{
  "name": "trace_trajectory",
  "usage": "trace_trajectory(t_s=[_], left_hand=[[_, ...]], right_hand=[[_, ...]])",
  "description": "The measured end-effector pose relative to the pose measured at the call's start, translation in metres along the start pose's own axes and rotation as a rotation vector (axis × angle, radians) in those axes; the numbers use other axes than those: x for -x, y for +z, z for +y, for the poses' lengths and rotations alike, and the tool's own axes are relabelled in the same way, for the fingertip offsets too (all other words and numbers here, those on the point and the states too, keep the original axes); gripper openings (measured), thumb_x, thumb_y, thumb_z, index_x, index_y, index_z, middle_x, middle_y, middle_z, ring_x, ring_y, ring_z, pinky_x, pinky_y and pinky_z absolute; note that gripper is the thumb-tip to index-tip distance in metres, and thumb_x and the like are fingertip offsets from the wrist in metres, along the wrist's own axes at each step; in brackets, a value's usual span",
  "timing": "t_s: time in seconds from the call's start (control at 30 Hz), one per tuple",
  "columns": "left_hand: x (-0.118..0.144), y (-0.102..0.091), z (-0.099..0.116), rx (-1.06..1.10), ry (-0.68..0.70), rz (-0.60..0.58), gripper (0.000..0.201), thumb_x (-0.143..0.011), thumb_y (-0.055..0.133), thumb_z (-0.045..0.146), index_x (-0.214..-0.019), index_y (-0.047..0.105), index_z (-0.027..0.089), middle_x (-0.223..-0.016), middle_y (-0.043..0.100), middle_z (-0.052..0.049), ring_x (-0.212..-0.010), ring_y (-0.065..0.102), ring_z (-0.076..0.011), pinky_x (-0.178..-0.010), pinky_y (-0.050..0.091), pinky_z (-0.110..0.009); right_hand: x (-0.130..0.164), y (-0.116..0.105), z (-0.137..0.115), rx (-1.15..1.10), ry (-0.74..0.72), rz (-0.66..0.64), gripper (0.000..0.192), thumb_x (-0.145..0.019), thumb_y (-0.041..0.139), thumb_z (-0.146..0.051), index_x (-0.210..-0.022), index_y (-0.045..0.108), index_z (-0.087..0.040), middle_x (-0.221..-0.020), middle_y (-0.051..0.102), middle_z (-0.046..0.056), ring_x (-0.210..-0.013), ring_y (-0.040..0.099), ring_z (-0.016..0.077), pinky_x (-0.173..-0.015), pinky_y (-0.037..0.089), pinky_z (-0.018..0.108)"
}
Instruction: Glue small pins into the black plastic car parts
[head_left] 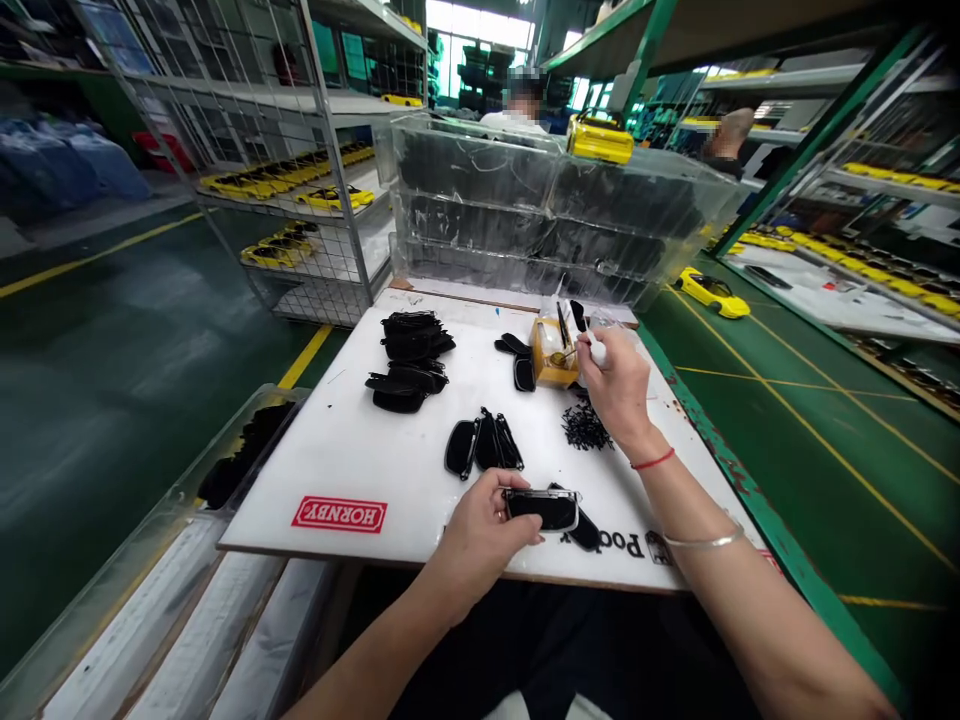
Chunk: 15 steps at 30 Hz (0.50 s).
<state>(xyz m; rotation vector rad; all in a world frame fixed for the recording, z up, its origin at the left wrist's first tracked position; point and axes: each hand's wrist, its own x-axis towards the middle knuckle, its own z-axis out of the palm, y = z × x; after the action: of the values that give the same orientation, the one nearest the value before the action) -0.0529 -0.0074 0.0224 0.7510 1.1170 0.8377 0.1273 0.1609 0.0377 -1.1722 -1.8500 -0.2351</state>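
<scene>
Atop board [337,440], dark stick [562,325] in yellow box [553,375], left hand [476,530] gripping panel [544,510], right hand [619,380] gripping tool [598,350]

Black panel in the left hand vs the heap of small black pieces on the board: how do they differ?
Size: the black panel is one broad piece; the small black pieces are far smaller and thin.
Pose: the panel is held in the left hand; the small pieces lie jumbled on the white board.
Shared: both are black.
</scene>
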Motion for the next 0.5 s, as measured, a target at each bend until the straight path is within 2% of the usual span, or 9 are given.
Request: trace_trajectory(t_s=[0.13,0.2,0.3,0.4,0.5], left_hand=[[-0.002,-0.003,-0.008,-0.004,0.059,-0.046,0.025,-0.075,0.064,0.021,-0.097,0.054,0.017,-0.077,0.058,0.001,-0.070,0.062,-0.0114,-0.076,0.048,-0.028],[-0.003,-0.003,-0.013,-0.016,0.092,-0.050,0.023,-0.077,0.062,0.022,-0.098,0.055,0.018,-0.074,0.057,0.003,-0.069,0.064,-0.0118,-0.074,0.048,-0.027],[-0.001,-0.002,-0.017,-0.040,0.110,-0.044,0.019,-0.077,0.061,0.021,-0.096,0.057,0.019,-0.069,0.054,0.004,-0.062,0.065,-0.0116,-0.067,0.048,-0.025],[0.006,-0.002,-0.018,-0.056,0.065,-0.044,0.017,-0.077,0.059,0.020,-0.094,0.058,0.019,-0.067,0.052,0.005,-0.058,0.065,-0.0119,-0.060,0.047,-0.022],[0.015,-0.004,-0.020,-0.038,0.045,-0.053,0.018,-0.076,0.061,0.019,-0.094,0.058,0.018,-0.069,0.055,0.003,-0.061,0.066,-0.0126,-0.060,0.049,-0.021]], right_hand=[[0.008,-0.003,-0.011,-0.086,0.049,-0.078,0.016,-0.084,0.052,-0.027,-0.092,0.064,-0.020,-0.098,0.062,0.008,-0.094,0.057,0.0209,-0.084,0.045,0.036],[0.013,-0.006,-0.021,-0.164,0.147,-0.235,0.013,-0.082,0.055,-0.028,-0.089,0.064,-0.021,-0.087,0.065,0.004,-0.082,0.060,0.0189,-0.078,0.046,0.035],[0.022,-0.008,-0.036,-0.274,0.267,-0.553,0.013,-0.080,0.058,-0.032,-0.086,0.065,-0.022,-0.072,0.065,-0.001,-0.066,0.058,0.0156,-0.067,0.046,0.031],[0.027,-0.005,-0.051,-0.349,0.228,-0.743,0.016,-0.081,0.056,-0.034,-0.085,0.065,-0.022,-0.071,0.064,-0.001,-0.065,0.058,0.0148,-0.063,0.045,0.029],[0.030,0.000,-0.065,-0.345,0.144,-0.807,0.014,-0.081,0.056,-0.033,-0.085,0.065,-0.023,-0.076,0.065,-0.001,-0.069,0.058,0.0151,-0.063,0.044,0.028]])
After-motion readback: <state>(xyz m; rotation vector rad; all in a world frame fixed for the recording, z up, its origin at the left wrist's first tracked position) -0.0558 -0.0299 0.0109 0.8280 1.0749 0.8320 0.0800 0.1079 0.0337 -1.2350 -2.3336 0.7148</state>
